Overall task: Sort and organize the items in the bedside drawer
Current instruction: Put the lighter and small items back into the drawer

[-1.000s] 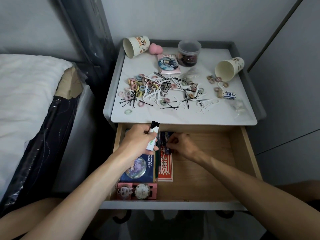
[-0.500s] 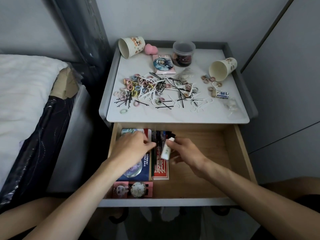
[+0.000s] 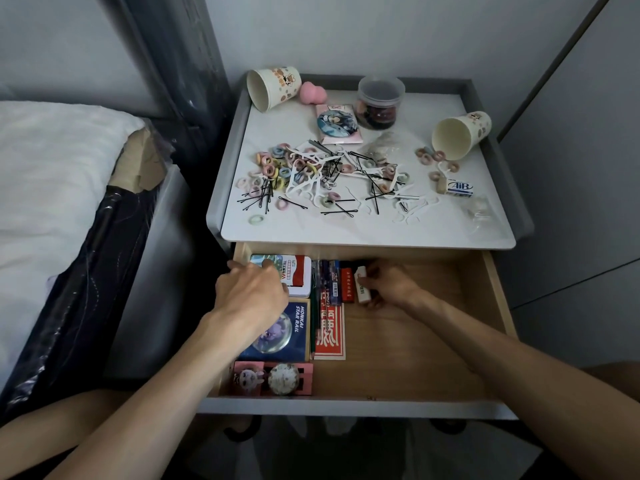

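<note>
The wooden drawer (image 3: 485,306) stands pulled out. My right hand (image 3: 389,284) holds a white lighter (image 3: 363,285) down on the drawer floor, beside a red box (image 3: 347,284) and a row of dark pens (image 3: 329,282). My left hand (image 3: 251,294) lies over the left part of the drawer with its fingertips on a white tin (image 3: 294,275). Under that hand sits a blue Honkai Star Rail box (image 3: 287,332). A red packet (image 3: 330,336) lies next to it, and a pink box with two figures (image 3: 273,379) is at the front left.
The nightstand top (image 3: 363,226) is strewn with hair ties (image 3: 273,169), bobby pins (image 3: 258,200) and white floss picks (image 3: 304,183). Two tipped paper cups (image 3: 273,88), a clear jar (image 3: 379,102), a pink sponge, a round badge and an eraser (image 3: 459,188) lie there too. A bed (image 3: 52,188) is to the left.
The lighter passed from my left hand to my right, which has carried it right and set it down beside the red box. My left hand has dropped onto the white tin.
</note>
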The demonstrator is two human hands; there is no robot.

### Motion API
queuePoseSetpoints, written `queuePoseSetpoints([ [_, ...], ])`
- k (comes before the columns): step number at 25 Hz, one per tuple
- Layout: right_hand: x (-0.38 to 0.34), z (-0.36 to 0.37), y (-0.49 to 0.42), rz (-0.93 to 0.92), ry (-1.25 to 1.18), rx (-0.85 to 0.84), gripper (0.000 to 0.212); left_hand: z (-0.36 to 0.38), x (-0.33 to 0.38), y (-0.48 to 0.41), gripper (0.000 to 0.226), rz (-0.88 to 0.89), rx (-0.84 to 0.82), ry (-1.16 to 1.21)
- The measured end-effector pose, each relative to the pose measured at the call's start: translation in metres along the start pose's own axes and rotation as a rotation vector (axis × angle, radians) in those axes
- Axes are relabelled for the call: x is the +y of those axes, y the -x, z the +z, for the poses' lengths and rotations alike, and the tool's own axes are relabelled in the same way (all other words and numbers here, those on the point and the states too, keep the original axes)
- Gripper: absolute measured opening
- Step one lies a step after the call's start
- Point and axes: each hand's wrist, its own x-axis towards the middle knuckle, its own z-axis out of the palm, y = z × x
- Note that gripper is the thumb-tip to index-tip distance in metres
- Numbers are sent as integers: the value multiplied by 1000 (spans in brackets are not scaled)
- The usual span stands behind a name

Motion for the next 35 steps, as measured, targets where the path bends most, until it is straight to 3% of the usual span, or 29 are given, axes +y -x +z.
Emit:
queuePoseSetpoints([
  [7,2,7,-1,-60,133,90,20,1,3,0,33,34,41,-48],
  [11,1,7,4,-106,197,128,15,2,3,-1,34,32,44,-71],
  [14,-5,13,10,-173,329,232,29,2,4,-1,34,26,37,-87],
  [18,-17,29,10,-152,350,176,44,1,4,1,37,30,37,-82],
  [26,-23,32,8,-134,436,199,38,-3,4,1,40,34,37,-74],
  [31,-37,9,34,-293,397,144,33,-20,9,10,40,48,186,51],
  [35,-55,-27,70,-484,472,141,21,-35,21,11,23,137,320,330],
])
